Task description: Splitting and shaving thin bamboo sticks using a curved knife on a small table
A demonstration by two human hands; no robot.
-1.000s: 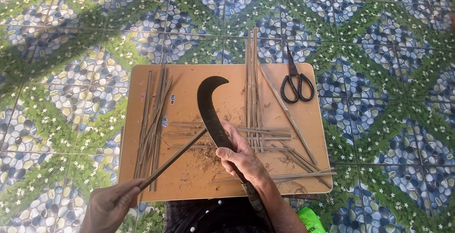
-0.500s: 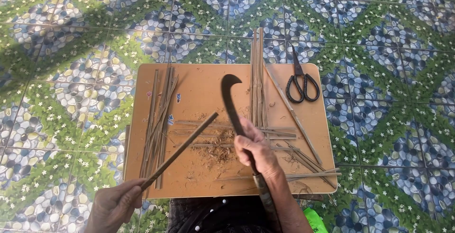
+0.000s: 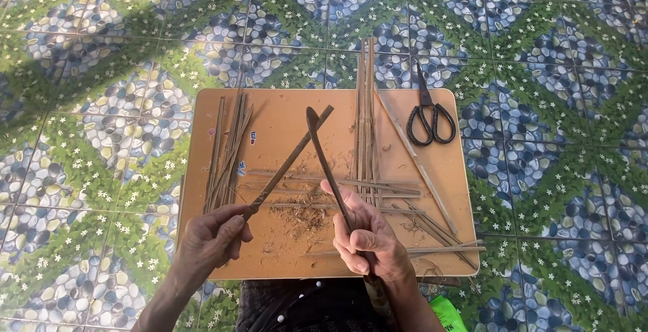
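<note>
A thin, flat bamboo strip [image 3: 290,160] is pinched in the closed fingers of the left hand [image 3: 212,241], slanting up to cross the hooked tip of a dark curved blade [image 3: 322,156], whose handle is gripped by the right hand [image 3: 368,237]. Beneath both hands, fibrous shavings [image 3: 304,218] are scattered on the smooth tan table [image 3: 277,112]. Beyond the right fingers, black scissors [image 3: 429,112] are laid.

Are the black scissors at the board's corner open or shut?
Shut. The scissors lie flat on the board, blades together in one line pointing away from the person, the two handle loops side by side.
</note>
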